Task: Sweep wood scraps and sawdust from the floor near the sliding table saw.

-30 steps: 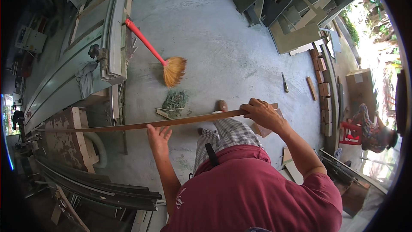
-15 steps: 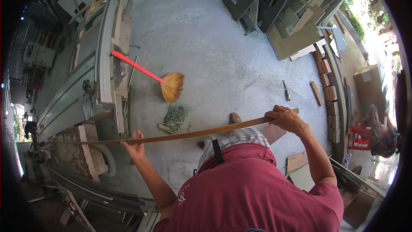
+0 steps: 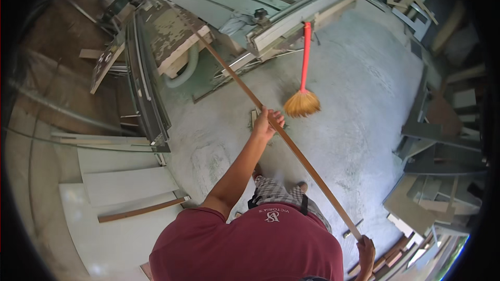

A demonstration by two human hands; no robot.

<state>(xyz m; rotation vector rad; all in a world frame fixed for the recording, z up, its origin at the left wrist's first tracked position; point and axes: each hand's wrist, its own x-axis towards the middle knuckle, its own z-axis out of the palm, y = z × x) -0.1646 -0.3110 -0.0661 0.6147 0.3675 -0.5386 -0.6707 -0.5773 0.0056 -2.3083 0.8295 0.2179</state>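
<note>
Boards (image 3: 130, 184) overlap at our left, a brown bar (image 3: 140, 211) across them, perhaps parked there to spare the walkway. Next, dark rails (image 3: 148, 80) are bundled lengthwise, which we judge suits such long pieces. Our strip (image 3: 312, 171) slants from over the patchy block (image 3: 174, 34) down to our right side; the block probably bears some of its weight, though the far tip is too small to make out. Our left hand (image 3: 266, 124) meets it partway along, fingers loosely spread; we cannot tell whether the thumb pinches the wood. A support there likely checks sagging. Our right hand (image 3: 366, 255) wraps its fingers around the near end, probably to steer.

As for room, the rails' near end lies well apart from the strip. A hose (image 3: 192, 62) bends beside the block, left of the strip. On the other side, the machine (image 3: 224, 10) pushes out a corner near it, the tightest edge we see. The broom (image 3: 304, 80) seems to lean on that machine, bristles near our left hand. Farther right, the floor (image 3: 359, 109) runs wide until the panels (image 3: 411, 203), giving us the most space to swing.
</note>
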